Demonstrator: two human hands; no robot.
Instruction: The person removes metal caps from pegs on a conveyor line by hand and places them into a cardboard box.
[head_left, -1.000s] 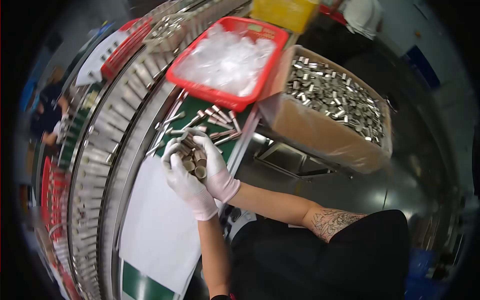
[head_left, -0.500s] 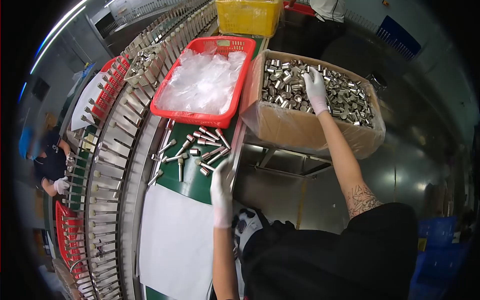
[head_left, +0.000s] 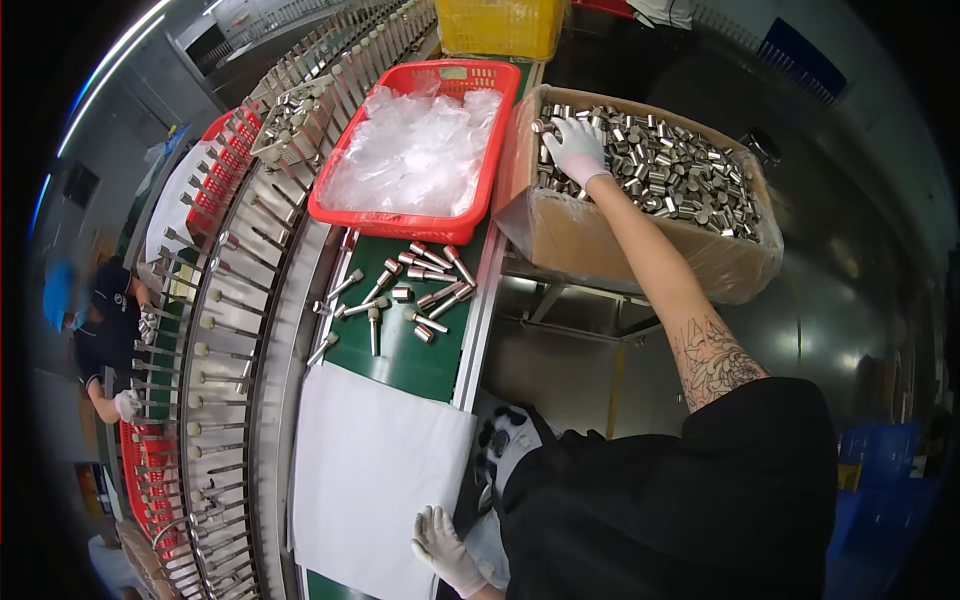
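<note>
My right hand, in a white glove, is at the left end of a cardboard box of shiny metal caps. Its fingers are bent, with one cap at the fingertips. My left hand, also gloved, has its fingers spread at the right edge of a white sheet and holds nothing. Beyond the sheet, several metal pieces with shafts lie on the green surface, a short loose cap among them.
A red basket of clear plastic bags stands behind the metal pieces, with a yellow crate farther back. A curved rack of upright rods runs along the left. Past it, a person in a blue cap works with gloved hands.
My right hand has moved left across the box to its near-left end. My left hand has come down from beside the metal pieces to the white sheet's right edge.
</note>
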